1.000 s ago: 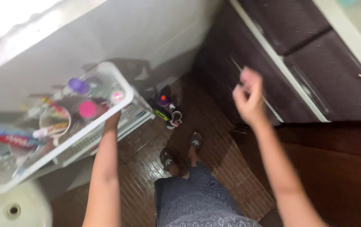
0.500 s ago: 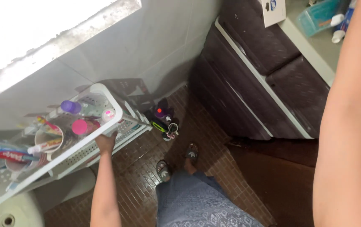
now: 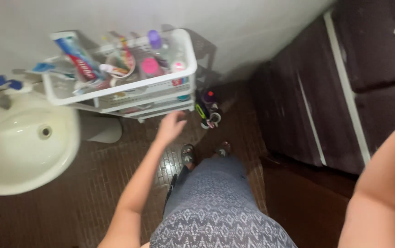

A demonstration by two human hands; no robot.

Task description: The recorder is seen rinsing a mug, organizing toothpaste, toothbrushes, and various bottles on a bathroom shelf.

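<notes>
Fingers (image 3: 177, 120) of the left hand (image 3: 170, 127) look loosely spread & slightly curled, holding nothing, touching nothing; hand hangs in the air just below the front edge of the white plastic rack (image 3: 114, 94), near its lower tiers but apart from them. Going L to R: pale oval sink (image 3: 4, 156) w/ drain hole at far left, tap w/ blue handles (image 3: 2, 83) behind it by the wall. Next the rack, top basket crowded: red-and-blue toothpaste tube (image 3: 75, 55) lying at an angle, cup w/ toothbrushes (image 3: 121, 62), pink-capped jar (image 3: 150, 66), purple-capped bottle (image 3: 154, 40). Right of the rack, on the brown tiled floor (image 3: 91, 183), a small cluster of bottles (image 3: 209, 108), one w/ a purple top. Below centre: the person's patterned grey skirt (image 3: 215, 206) & two sandalled feet (image 3: 205, 151) on the tiles. Further right, dark cabinet (image 3: 307, 92) w/ pale trim strips. Far right: right forearm (image 3: 381, 183) fills the corner of the frame, blurred; the right hand is cut off by the frame edge, so can't tell how its fingers are set or whether it's holding anything.
</notes>
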